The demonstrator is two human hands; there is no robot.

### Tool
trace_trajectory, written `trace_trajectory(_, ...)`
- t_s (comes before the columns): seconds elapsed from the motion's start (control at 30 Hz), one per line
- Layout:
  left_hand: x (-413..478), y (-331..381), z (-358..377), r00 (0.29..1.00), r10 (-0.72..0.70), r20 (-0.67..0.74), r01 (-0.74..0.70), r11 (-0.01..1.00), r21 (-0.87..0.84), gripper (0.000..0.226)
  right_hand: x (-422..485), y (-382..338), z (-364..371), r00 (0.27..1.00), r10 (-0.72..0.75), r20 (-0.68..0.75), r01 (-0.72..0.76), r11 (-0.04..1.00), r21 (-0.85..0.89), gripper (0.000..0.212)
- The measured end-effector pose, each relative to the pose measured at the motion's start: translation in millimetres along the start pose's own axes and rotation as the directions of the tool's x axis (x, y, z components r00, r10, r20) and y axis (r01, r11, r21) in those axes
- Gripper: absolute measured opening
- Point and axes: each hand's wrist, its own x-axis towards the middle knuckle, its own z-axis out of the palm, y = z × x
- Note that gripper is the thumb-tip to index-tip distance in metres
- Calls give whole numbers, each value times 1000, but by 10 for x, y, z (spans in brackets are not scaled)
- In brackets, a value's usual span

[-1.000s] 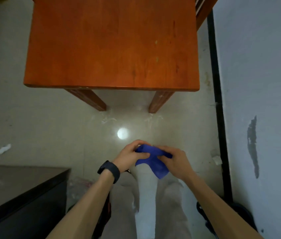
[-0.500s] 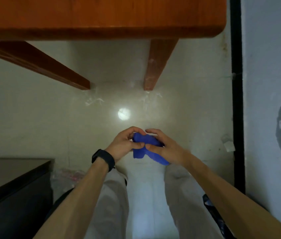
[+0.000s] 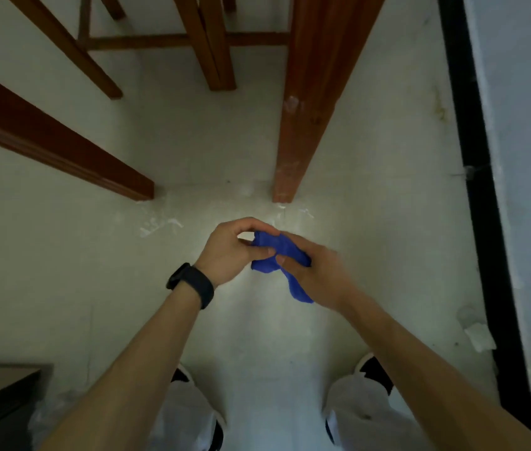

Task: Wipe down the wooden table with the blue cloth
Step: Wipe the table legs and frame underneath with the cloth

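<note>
Blue cloth (image 3: pixel 275 253), a small crumpled rag of soft fabric, is bunched up between both hands over the pale floor (image 3: pixel 381 255), just short of the legs of the reddish-brown wooden table (image 3: pixel 306 109). The left hand (image 3: pixel 228 252) pinches one end and the right hand (image 3: pixel 318 271) curls its fingers round the rest. Looks like prep to me, no wiping yet. Next it needs lifting up to the tabletop, which is out of view.

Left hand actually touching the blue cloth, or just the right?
Touching. The head view shows the left hand pinching the blue cloth at its left edge, thumb over the fabric; the right hand grips the other side.
</note>
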Motion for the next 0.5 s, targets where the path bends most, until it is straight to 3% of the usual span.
trace_trajectory(0.13, 377, -138, -23, 998, 59, -38, -58, 998, 9, 38, 312, 185, -44, 978, -167, -125, 138, 967, -212, 46)
trace_trajectory(0.27, 729, -296, -145, 979, 89, -185, -99, 994, -46, 34, 509, 242, -193, 910, -365, -196, 252, 863, -437, 50)
trace_trajectory(0.33, 873, -286, -247, 956, 171, -238, -184, 982, -32, 30, 549, 154, -265, 823, -532, -202, 340, 744, -575, 52)
trace_trajectory(0.5, 1069, -94, -398, 843, 432, -320, -446, 894, 32, 22, 702, -163, -310, 487, -838, -247, 473, 491, -732, 57)
